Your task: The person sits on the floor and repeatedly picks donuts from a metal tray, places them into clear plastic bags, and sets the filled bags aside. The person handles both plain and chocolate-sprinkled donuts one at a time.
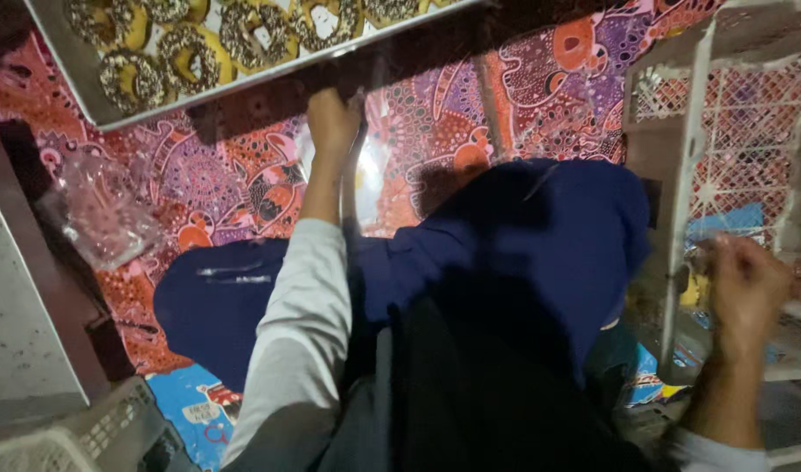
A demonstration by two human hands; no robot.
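clear plastic (103,214) blurry; tray (77,92) cropped; right hand (746,284) beside crate (689,131)

One metal tray (77,96); about eight sprinkled doughnuts (191,57); two white crates (680,131).

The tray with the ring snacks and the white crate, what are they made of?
The tray looks like thin metal: grey with a shiny edge. The white crate looks like plastic: matte, with a moulded lattice. The right hand is at it.

Tray (86,105) of doughnuts (191,54) ahead left, crate (680,131) right, plastic bags (99,214) left on patterned mat (540,79)
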